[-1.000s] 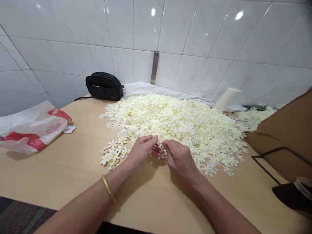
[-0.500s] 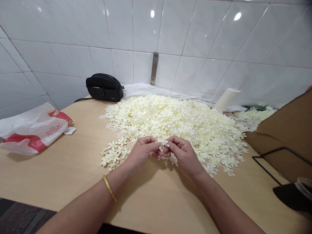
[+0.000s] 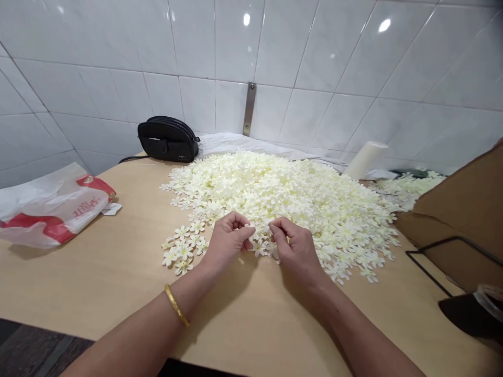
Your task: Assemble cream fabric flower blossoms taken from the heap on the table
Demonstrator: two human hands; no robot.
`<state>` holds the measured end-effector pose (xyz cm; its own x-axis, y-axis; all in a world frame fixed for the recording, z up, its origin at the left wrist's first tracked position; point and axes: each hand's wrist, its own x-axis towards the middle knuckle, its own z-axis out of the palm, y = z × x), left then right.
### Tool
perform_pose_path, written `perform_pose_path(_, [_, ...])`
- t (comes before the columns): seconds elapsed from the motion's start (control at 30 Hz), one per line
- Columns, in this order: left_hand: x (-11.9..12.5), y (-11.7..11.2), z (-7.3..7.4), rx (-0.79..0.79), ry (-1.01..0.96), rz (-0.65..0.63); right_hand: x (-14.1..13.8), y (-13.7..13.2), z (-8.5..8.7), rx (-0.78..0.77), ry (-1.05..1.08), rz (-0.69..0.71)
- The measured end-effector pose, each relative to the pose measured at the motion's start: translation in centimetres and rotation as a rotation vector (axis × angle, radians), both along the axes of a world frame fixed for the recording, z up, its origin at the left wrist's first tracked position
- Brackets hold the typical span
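Note:
A large heap of white artificial flowers [image 3: 267, 178], pale yellow toward their centres, covers the middle of the table. At its front edge, my left hand [image 3: 231, 238] is closed in a pinch, thumb against fingertips. A small whitish bit shows at the thumb tip, but I cannot make out what it is against the flowers behind. Opposite it, my right hand [image 3: 294, 246] also pinches, its fingertips before the heap; what they hold, if anything, is too small to tell. A gap separates the two hands. Left of my left hand lies a small cluster of loose flowers [image 3: 184, 251].
A black pouch [image 3: 168, 140] stands by the tiled wall. To the left lies a white and red plastic bag [image 3: 58, 209]. A white roll [image 3: 366, 159] leans behind the heap. At right are a cardboard box [image 3: 463, 220], a black wire frame [image 3: 430, 273] and a dark cup [image 3: 469, 314].
My hands, which met fingertip to fingertip at a white flower, have moved apart. The left has shifted slightly left and the right slightly right; the flower between them no longer shows there.

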<state>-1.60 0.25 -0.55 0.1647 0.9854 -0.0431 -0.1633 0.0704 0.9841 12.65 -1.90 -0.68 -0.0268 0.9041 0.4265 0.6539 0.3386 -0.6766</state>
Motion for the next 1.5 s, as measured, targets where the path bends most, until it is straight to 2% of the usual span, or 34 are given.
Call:
perform_pose_path(0.1, [0.06, -0.16, 0.12, 0.025, -0.013, -0.021, -0.11, 0.02, -0.22, 0.076, -0.119, -0.026])
perform_pose_path(0.27, [0.07, -0.06, -0.33, -0.020, -0.005, -0.157, -0.13, 0.14, -0.71, 0.169, -0.297, -0.019])
perform_pose_path(0.4, [0.08, 0.14, -0.53, -0.076, -0.066, -0.157, -0.06, 0.19, -1.01, 0.192, -0.367, 0.017])
perform_pose_path(0.6, [0.13, 0.06, -0.28, -0.127, -0.067, -0.154, -0.17, 0.11, -0.92, 0.181, -0.363, 0.042])
perform_pose_path(1.5, [0.12, 0.04, -0.08, -0.132, -0.037, -0.108, -0.38, -0.04, -0.71, 0.161, -0.327, 0.070])
